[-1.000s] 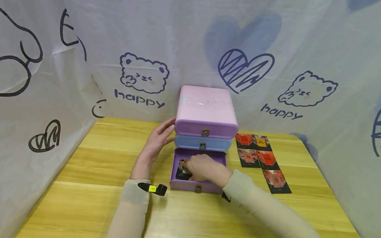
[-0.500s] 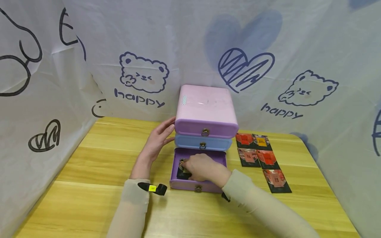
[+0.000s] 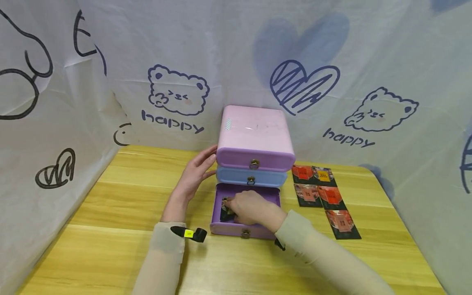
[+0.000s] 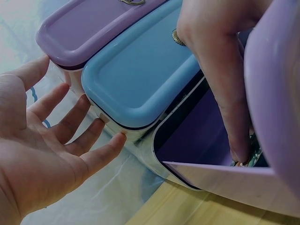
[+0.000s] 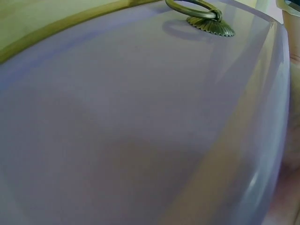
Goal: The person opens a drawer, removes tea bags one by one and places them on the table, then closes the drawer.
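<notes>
A small drawer cabinet (image 3: 254, 127) has a pink top, with its purple bottom drawer (image 3: 246, 231) pulled out. Inside that drawer my right hand (image 3: 252, 207) reaches down, fingers at a dark, patterned flat packet (image 3: 225, 213); the hand covers part of the packet and most of its own fingertips. In the left wrist view, one straight finger comes down on the packet (image 4: 254, 152) behind the drawer front. My left hand (image 3: 191, 176) is spread along the cabinet's left side, its fingertips at the edges of the purple upper drawer (image 4: 98, 28) and blue middle drawer (image 4: 140, 75).
Several flat dark packets with red and yellow labels (image 3: 333, 196) lie in two columns on the wooden table (image 3: 110, 229), right of the cabinet. A white cloth (image 3: 236, 49) with drawings hangs behind. A ring pull (image 5: 201, 16) fills the top of the right wrist view.
The dark packet in the drawer has shifted slightly right, under my right hand's fingers. Both arms and the cabinet stay nearly where they were.
</notes>
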Motion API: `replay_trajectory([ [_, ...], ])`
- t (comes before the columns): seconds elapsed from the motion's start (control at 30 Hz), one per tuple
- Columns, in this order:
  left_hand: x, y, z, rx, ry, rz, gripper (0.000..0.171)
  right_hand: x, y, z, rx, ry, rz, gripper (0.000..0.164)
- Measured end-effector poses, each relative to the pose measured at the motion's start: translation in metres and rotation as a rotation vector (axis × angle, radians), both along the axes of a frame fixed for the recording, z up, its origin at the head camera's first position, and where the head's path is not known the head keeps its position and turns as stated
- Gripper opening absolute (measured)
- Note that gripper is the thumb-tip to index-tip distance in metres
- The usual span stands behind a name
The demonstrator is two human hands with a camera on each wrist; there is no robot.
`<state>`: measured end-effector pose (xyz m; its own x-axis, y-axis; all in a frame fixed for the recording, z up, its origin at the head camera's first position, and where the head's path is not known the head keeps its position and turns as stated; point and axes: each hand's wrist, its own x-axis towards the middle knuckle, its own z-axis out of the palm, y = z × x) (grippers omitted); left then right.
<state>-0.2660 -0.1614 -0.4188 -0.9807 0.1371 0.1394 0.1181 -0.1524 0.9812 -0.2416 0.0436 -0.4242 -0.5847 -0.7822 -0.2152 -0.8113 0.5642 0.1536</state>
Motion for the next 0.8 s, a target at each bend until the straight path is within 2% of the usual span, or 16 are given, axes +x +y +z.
replay_trajectory([
  [0.17,-0.0003,-0.0003,0.0000,-0.003,-0.001,0.002,0.052,-0.0003,0.0011,-0.0014,-0.052,0.027,0.017,0.017],
  [0.4,-0.0001,0.0002,0.0009,-0.002,0.002,0.000,0.052,-0.0027,0.0038,-0.0037,-0.121,0.034,0.031,0.026],
  [0.8,-0.0007,-0.0003,0.0007,-0.005,0.004,-0.001,0.053,-0.0033,0.0063,-0.0029,-0.134,0.014,0.016,0.030],
])
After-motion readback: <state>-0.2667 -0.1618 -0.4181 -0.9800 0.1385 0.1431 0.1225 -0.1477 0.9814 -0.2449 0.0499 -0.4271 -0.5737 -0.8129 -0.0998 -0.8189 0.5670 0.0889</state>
